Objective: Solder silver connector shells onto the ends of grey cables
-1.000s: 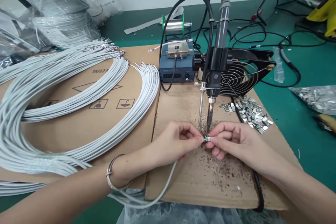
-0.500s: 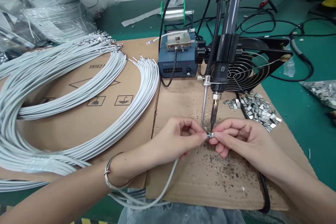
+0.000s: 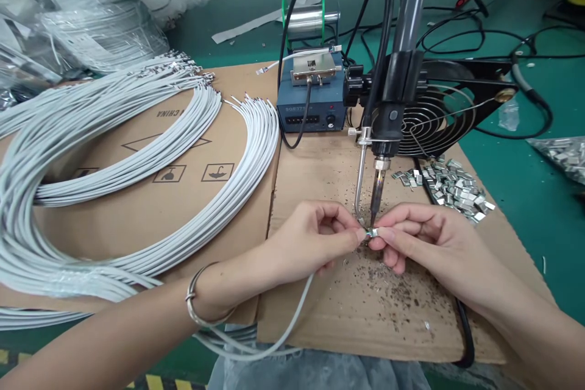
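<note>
My left hand (image 3: 320, 237) pinches the end of a light grey cable (image 3: 295, 320), which trails down toward the cardboard's front edge. Between thumb and forefinger, my right hand (image 3: 420, 237) grips a small metal connector (image 3: 375, 232). The cable's thin wires meet the connector in the narrow gap between my hands. Right above stands a soldering iron (image 3: 377, 186) on a stand, its tip down at the connector. Beside it a thin metal solder guide tube (image 3: 359, 180) curves in toward the same spot. Fingertips partly hide the joint.
Bundled grey cables (image 3: 192, 237) lie at left on cardboard. A blue solder feeder box (image 3: 311, 100) with a solder spool (image 3: 304, 21) stands behind. A black fan (image 3: 434, 116) and a pile of connectors (image 3: 459, 189) are at right. Dark debris (image 3: 388, 289) dots the cardboard.
The view has shifted slightly, so most things appear a little farther right. Both hands keep the cable and connector together beneath the iron's tip.
</note>
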A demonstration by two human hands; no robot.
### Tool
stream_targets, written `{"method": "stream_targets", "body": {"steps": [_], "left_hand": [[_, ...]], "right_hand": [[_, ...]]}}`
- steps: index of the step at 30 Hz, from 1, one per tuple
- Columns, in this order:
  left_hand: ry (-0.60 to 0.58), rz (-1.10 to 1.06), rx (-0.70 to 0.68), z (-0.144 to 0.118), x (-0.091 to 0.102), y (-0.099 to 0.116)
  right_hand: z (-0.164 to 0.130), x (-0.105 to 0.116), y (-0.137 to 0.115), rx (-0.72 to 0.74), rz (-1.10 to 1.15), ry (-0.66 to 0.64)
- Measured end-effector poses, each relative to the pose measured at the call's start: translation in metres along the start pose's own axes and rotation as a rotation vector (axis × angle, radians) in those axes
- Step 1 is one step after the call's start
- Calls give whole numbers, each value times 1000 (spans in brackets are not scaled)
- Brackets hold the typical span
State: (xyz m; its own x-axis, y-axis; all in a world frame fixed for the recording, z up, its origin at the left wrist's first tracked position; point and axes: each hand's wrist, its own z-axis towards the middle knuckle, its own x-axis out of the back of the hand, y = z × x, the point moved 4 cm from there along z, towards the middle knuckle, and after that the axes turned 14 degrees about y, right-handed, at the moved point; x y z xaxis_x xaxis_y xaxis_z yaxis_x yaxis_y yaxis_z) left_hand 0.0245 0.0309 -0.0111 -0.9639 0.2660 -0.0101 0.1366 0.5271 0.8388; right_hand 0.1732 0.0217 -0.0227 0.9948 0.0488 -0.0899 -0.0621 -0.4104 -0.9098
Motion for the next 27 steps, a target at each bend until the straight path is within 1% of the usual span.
{"method": "stream_targets", "body": {"steps": [11,18,27], "left_hand": [[-28,13,-15,0,0,0],[-18,77,-21,2,0,-1],[-19,69,-66,0,1,-2]], "right_hand": [[0,3,1,-17,-25,-10],[0,0,-2,-46,-72,30],[0,1,-2,5,-93,38]]}}
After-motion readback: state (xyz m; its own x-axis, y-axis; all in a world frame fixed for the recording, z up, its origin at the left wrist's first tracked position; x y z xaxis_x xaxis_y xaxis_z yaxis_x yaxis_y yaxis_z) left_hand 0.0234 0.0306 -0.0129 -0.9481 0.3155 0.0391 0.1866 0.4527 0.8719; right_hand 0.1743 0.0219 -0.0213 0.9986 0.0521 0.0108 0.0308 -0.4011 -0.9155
